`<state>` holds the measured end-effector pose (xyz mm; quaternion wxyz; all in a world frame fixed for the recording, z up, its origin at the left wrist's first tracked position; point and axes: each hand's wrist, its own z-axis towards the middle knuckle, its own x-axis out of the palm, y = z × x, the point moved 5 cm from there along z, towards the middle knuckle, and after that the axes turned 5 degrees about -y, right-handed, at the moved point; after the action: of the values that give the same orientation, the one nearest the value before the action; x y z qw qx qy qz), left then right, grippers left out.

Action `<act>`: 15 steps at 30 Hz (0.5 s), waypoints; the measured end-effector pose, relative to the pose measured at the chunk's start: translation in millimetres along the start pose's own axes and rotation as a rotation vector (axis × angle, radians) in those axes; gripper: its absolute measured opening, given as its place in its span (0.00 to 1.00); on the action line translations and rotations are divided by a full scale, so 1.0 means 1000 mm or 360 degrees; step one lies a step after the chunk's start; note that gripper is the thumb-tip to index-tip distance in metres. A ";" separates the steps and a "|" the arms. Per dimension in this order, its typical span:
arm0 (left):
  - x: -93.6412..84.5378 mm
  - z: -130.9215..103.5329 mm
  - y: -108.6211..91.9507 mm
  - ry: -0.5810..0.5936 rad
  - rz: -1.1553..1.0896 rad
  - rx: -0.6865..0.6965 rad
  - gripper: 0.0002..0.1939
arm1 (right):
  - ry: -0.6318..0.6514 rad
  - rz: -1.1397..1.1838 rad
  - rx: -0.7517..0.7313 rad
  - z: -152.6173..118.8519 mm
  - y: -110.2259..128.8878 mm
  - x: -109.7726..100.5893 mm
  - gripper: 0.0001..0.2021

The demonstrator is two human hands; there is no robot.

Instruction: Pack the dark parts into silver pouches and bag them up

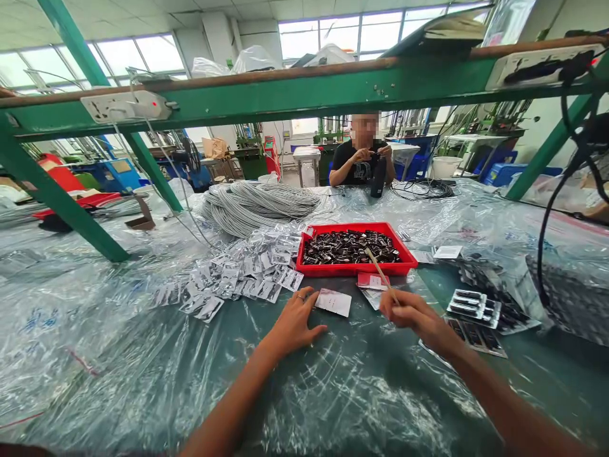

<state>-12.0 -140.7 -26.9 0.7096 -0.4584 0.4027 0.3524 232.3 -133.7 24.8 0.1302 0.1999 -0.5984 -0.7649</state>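
Note:
My left hand (pixel 295 322) rests low over the plastic-covered table with its fingers apart. Its fingertips are at the left edge of a small white card (pixel 333 302); whether they touch it I cannot tell. A thin, light-coloured stick (pixel 380 273) is gripped in my right hand (pixel 415 317), its tip pointing up toward a red tray (pixel 354 271). Many small black-and-metal parts (pixel 349 246) fill that tray. Between the tray and my right hand lies a red-and-white card (pixel 372 281) on top of others. Left of the tray spreads a heap of small clear packets (pixel 238 273).
Behind the packets lies a coil of grey cable (pixel 257 206). Blister packs (pixel 476 308) of dark parts are stacked at right. A green frame (pixel 285 98) with power strips (pixel 126 106) crosses above the table. Across from me sits a person (pixel 364 158) handling a black item.

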 end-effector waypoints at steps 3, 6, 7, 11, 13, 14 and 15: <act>0.004 0.017 0.013 0.0154 -0.0267 0.0067 0.39 | -0.0146 0.0255 -0.0080 0.041 -0.001 0.029 0.14; 0.010 0.033 0.014 0.0251 -0.0430 0.0129 0.35 | -0.0059 0.0362 -0.0120 0.078 0.002 0.055 0.15; 0.013 0.036 0.013 0.0261 -0.0457 0.0107 0.33 | -0.0045 0.0414 -0.0102 0.088 0.001 0.061 0.15; 0.020 0.035 0.021 0.0085 -0.0428 -0.0175 0.30 | -0.0217 0.0794 0.0029 0.118 -0.010 0.074 0.16; 0.020 0.030 0.026 -0.0048 -0.0339 -0.0300 0.30 | -0.0372 0.0958 0.0031 0.129 -0.019 0.082 0.20; 0.020 0.028 0.028 -0.0083 -0.0296 -0.0333 0.30 | -0.0451 0.1012 0.0013 0.134 -0.022 0.086 0.23; 0.019 0.027 0.029 -0.0095 -0.0263 -0.0352 0.29 | -0.0518 0.1043 -0.0016 0.139 -0.025 0.091 0.25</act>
<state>-22.5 -103.4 -48.2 0.6930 -0.5547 0.3010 0.3484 88.5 -47.0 15.3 0.2724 -0.1275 -0.6398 -0.7072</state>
